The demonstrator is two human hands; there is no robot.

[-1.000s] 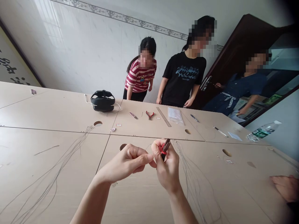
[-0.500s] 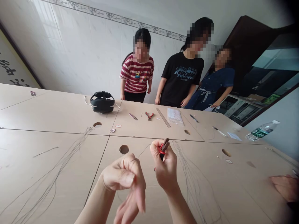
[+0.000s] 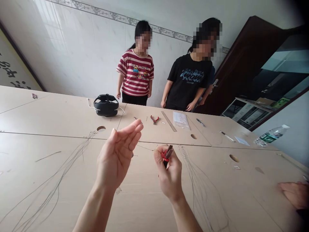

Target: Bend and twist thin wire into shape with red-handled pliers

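Observation:
My left hand [image 3: 117,154] is raised over the table, palm turned inward and fingers stretched out, with nothing held in the palm. To its right, my right hand [image 3: 170,170] is closed around red-and-black pliers [image 3: 167,154], whose metal jaws point up past the thumb. A thin wire [image 3: 145,148] runs between the two hands; whether either one holds it I cannot tell. Just right of my right hand lies a fanned bundle of thin grey wires [image 3: 194,175]. Another wire bundle [image 3: 66,164] is spread on the table at the left.
On the table's far half are a black headset [image 3: 106,105], second red pliers [image 3: 154,120], a steel ruler [image 3: 168,121], a plastic bag [image 3: 181,120] and pens. A water bottle [image 3: 271,135] stands right. Two people stand behind the table; another person's hand [image 3: 294,194] rests at the right edge.
My left hand has swung up from a drooping, bent pose to an upright one with fingers extended. The right hand with the pliers barely moved. The person in stripes shifted left; another is now mostly hidden.

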